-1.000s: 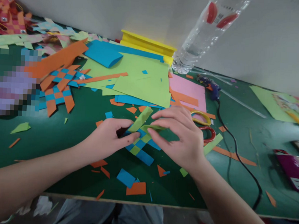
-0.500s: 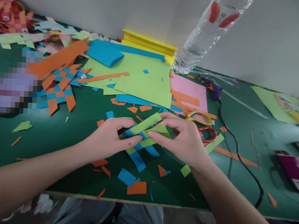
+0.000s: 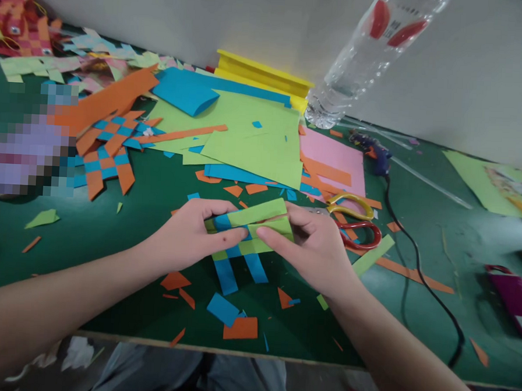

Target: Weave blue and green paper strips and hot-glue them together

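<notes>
Between my two hands is a piece of woven paper strips (image 3: pixel 234 251), green and blue, lifted over the table. My left hand (image 3: pixel 202 230) pinches its left side, thumb in front and fingers behind. The thumb and fingers of my right hand (image 3: pixel 311 239) grip the green strip ends on the right. Two blue strips hang down from the weave. Just beyond my right hand lie scissors (image 3: pixel 358 235) with one yellow and one red handle loop. On the left rest finished-looking woven pieces (image 3: pixel 107 164) in orange and blue.
Green paper sheets (image 3: pixel 259 149), a pink sheet (image 3: pixel 333 155) and a folded blue sheet (image 3: pixel 185 92) lie at the back. A clear bottle (image 3: pixel 359 66) stands by the wall. A glue gun (image 3: pixel 377 155) trails a black cord. Paper scraps (image 3: pixel 240 328) are scattered about.
The woven piece has turned slightly, so its green strips lie flatter and the blue strips hang more steeply. Both hands keep hold of it.
</notes>
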`<action>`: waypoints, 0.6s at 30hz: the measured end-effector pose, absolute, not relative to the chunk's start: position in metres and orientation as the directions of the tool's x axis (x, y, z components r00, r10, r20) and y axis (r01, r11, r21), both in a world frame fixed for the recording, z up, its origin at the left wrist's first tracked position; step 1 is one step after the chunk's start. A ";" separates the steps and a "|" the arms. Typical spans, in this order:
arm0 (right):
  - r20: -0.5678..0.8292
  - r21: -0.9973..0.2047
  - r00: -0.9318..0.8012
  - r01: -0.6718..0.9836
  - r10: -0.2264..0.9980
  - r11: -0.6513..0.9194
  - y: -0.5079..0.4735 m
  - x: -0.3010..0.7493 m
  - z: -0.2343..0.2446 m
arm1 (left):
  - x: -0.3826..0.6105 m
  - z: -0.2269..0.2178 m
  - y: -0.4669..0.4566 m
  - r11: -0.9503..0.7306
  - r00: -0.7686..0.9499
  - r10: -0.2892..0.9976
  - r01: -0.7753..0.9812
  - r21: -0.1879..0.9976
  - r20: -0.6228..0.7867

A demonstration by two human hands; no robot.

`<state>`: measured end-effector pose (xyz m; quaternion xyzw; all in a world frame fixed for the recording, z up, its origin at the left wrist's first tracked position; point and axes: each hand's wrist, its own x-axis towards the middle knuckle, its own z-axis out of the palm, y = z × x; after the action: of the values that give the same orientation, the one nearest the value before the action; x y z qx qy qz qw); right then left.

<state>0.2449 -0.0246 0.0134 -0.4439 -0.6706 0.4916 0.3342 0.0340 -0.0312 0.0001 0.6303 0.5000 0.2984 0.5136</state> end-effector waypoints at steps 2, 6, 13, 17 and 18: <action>0.018 -0.947 -0.388 0.288 0.921 0.140 -0.025 0.244 0.014 | 0.034 0.000 -0.031 0.028 0.322 0.936 0.337 0.941 -0.143; 0.037 -0.932 -0.382 0.321 0.923 0.170 -0.025 0.243 0.014 | 0.035 -0.001 -0.030 0.033 0.317 0.936 0.349 0.937 -0.151; 0.031 -0.939 -0.381 0.306 0.924 0.157 -0.026 0.242 0.014 | 0.035 -0.001 -0.031 0.062 0.324 0.930 0.333 0.941 -0.176; 0.037 -0.938 -0.379 0.305 0.925 0.162 -0.027 0.242 0.013 | 0.035 0.001 -0.030 0.065 0.322 0.929 0.338 0.939 -0.180; 0.039 -0.938 -0.378 0.305 0.925 0.164 -0.027 0.242 0.013 | 0.035 0.002 -0.030 0.067 0.323 0.928 0.341 0.938 -0.184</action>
<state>0.2419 -0.0272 0.0131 -0.4479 -0.6866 0.4663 0.3325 0.0347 -0.0299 0.0018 0.6226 0.5097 0.2805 0.5233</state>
